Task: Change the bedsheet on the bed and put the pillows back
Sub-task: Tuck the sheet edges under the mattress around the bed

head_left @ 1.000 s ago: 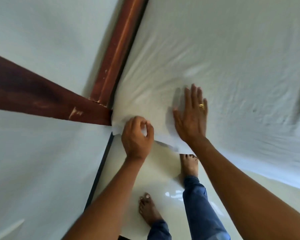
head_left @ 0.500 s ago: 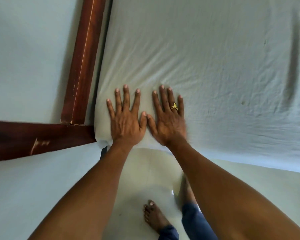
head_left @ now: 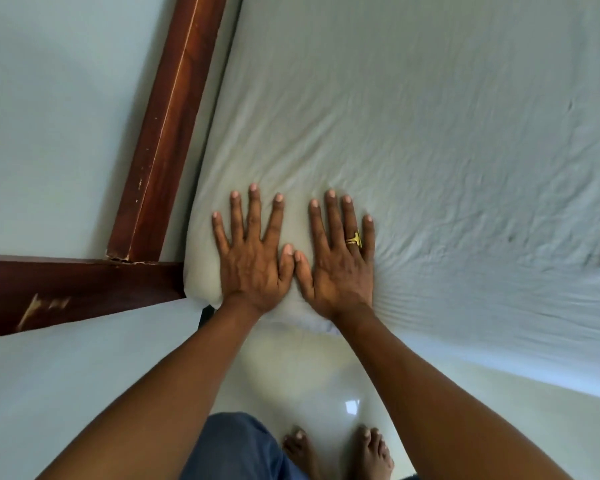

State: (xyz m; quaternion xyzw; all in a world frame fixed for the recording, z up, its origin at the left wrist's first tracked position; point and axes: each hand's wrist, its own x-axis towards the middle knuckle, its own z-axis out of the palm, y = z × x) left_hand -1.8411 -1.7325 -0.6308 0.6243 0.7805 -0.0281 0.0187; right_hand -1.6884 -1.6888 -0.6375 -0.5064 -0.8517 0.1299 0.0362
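Pale grey-green cloth, the bedsheet (head_left: 413, 133) lies spread over the top of the bed and runs down over the rounded mattress corner (head_left: 201, 282). That corner sits under and just left of the left grip (head_left: 253, 268). Both grips are bare hands laid flat on the sheet, palms down. The left grip is wide, with its straight fingers fanned apart, and it holds nothing. The right grip (head_left: 340, 271) lies just beside it, also wide and holding nothing, with its fingers straight but closer together. The two thumbs touch at their tips between the palms. A gold ring (head_left: 354, 240) sits on one finger of the right grip. Fine creases fan out in the sheet to the right of the right grip, and softer wrinkles spread beyond the fingertips.

Left of the left grip, a reddish-brown wooden rail (head_left: 163, 133) runs away along the sheet's edge. It meets a second rail (head_left: 77, 289) at a chipped joint near the mattress corner. Below the wrists is a glossy pale floor (head_left: 291, 368), with two bare feet (head_left: 371, 452) and a blue trouser leg (head_left: 232, 445).
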